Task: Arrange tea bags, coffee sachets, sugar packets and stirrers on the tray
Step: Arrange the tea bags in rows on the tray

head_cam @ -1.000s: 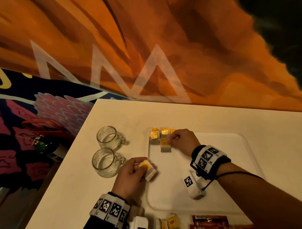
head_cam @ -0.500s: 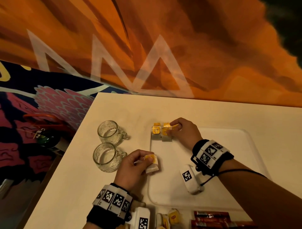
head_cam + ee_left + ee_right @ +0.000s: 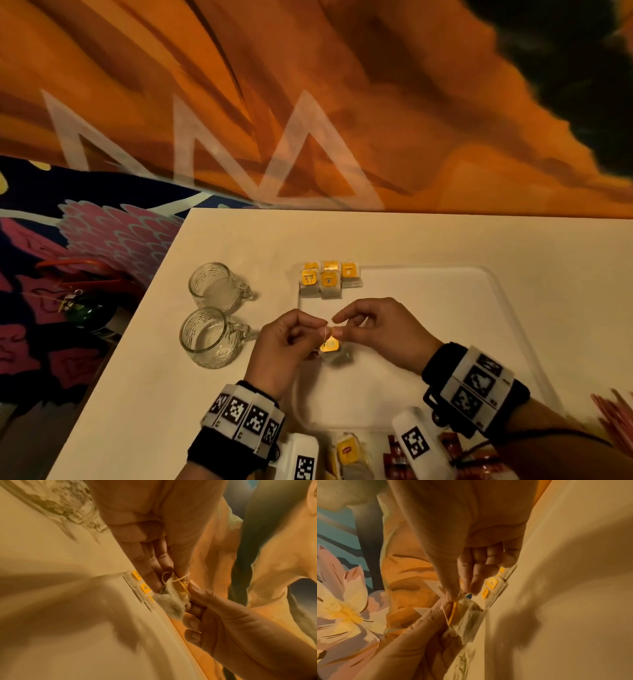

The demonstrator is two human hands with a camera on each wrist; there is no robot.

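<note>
My left hand (image 3: 284, 346) and right hand (image 3: 383, 332) meet above the tray's (image 3: 445, 284) left side, both pinching 1 tea bag (image 3: 334, 353) by its string and yellow tag so the bag hangs between my fingertips. 5 tea bags (image 3: 327, 279) lie together in the tray's far left corner, near 2 glass mugs (image 3: 209, 311) on the table (image 3: 411, 240).

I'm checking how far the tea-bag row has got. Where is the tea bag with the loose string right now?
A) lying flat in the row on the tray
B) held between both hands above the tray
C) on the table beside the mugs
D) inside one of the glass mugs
B: the left hand and right hand both pinch the tea bag, lifted over the tray, apart from the row of tea bags.
</note>
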